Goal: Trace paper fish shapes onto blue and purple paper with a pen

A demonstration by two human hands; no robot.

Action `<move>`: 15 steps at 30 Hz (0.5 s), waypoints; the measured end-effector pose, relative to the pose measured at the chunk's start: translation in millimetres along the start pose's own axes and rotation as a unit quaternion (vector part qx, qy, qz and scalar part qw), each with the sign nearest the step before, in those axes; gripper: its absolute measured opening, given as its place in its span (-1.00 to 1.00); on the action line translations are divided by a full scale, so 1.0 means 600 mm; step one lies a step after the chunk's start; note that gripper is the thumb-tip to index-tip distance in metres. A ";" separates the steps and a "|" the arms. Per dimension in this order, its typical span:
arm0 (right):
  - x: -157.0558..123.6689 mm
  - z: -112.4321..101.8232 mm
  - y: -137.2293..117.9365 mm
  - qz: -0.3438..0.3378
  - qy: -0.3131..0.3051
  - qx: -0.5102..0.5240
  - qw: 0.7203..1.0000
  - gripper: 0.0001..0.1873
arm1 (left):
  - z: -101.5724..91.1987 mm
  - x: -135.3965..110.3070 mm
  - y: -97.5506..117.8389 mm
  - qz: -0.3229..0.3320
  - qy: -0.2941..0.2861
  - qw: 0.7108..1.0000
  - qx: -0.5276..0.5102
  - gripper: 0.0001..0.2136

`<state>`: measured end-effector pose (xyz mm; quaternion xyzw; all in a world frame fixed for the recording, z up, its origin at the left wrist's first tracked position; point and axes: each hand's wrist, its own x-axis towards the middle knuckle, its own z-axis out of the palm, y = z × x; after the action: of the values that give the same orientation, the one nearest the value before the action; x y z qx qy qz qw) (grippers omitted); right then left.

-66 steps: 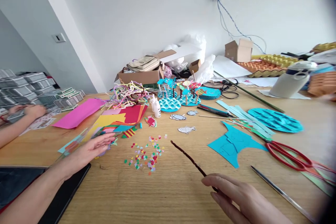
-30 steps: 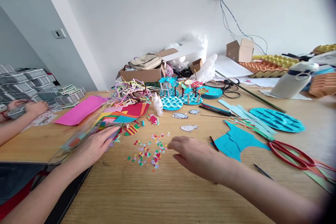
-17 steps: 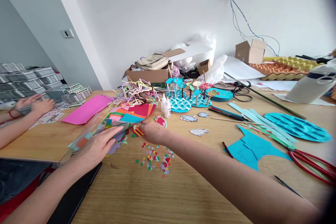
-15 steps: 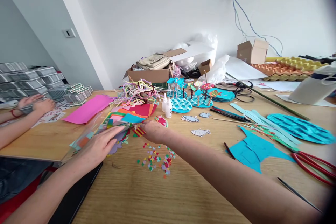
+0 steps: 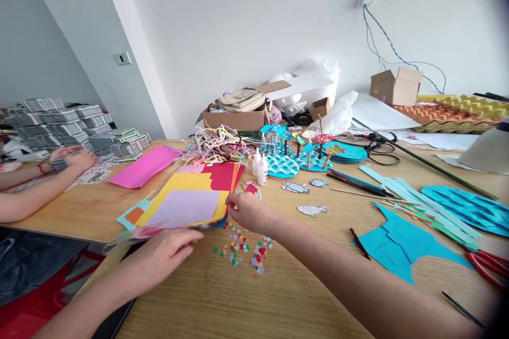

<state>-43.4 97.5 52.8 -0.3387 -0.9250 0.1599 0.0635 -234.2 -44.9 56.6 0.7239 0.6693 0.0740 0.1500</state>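
A stack of coloured paper, with yellow, red and lilac sheets showing, lies in front of me. My right hand is closed at its right edge, thumb and fingers pinched on the sheets. Along the near edge is my left hand, palm down, fingers stretched out and apart from a firm grip; whether it touches the paper is hard to tell. Small paper confetti is scattered on the table below my right wrist. Beyond that wrist lies a decorated red paper fish.
White glue bottles stand behind the stack, beside blue wavy paper models. To the right are fish cutouts, cut blue paper and red-handled scissors. Another person's hands work at the left, near pink paper.
The paper stack was tilted between my hands; now it lies flatter, its yellow and lilac sheets exposed. My left hand has moved toward me. The view has shifted slightly left.
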 end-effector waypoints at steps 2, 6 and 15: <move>-0.009 0.006 -0.006 -0.005 -0.006 0.020 1.000 -0.64 | 0.006 -0.009 0.015 -0.006 -0.030 0.999 -0.031 -0.70; -0.025 0.010 -0.019 -0.010 -0.021 0.044 0.999 -0.64 | 0.006 -0.023 0.042 -0.027 -0.082 0.990 -0.112 -0.77; -0.064 -0.002 -0.026 -0.031 -0.058 0.044 0.997 -0.71 | -0.034 -0.005 0.006 -0.040 -0.116 0.969 -0.216 -0.79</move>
<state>-23.2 62.0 59.0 -0.2970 -0.9291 0.2182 0.0292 -237.5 -45.5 76.9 0.6506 0.6438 0.1260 0.3827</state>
